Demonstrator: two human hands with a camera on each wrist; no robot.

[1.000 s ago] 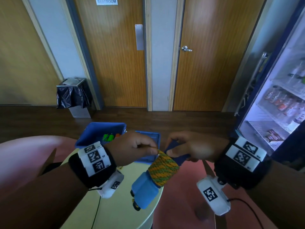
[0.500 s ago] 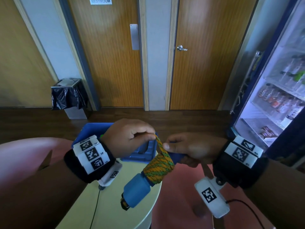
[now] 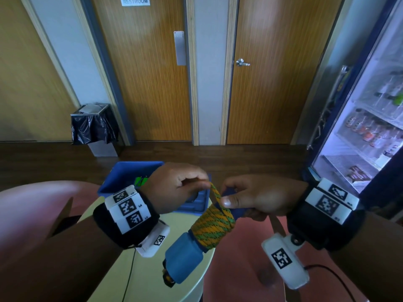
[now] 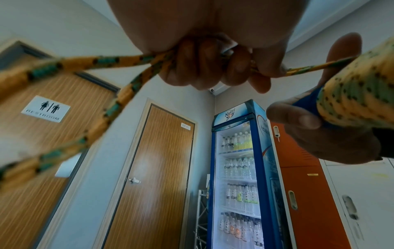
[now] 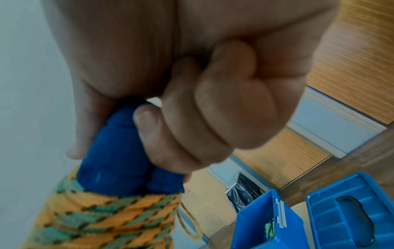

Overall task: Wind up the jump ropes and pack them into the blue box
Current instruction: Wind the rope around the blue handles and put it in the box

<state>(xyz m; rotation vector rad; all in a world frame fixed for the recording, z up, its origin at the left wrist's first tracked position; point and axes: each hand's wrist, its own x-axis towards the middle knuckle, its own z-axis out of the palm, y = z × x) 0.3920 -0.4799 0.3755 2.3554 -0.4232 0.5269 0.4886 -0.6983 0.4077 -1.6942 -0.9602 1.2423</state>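
Round worktop [image 3: 139,277] carries open blue box [image 3: 122,177], doors behind. Right hand [image 3: 259,197] grips blue handles [image 3: 185,256] wound with rope [image 3: 212,225], held above worktop edge. Left hand [image 3: 174,188] pinches the rope's loose end, just beside the right thumb.

Between the hands, the rope [image 3: 212,225] is orange with green flecks and black dots, wound on blue handles [image 3: 184,258]. Beyond the left hand, the box [image 3: 122,177] is blue, with bright green inside. The tabletop [image 3: 150,277] below is pale yellow.
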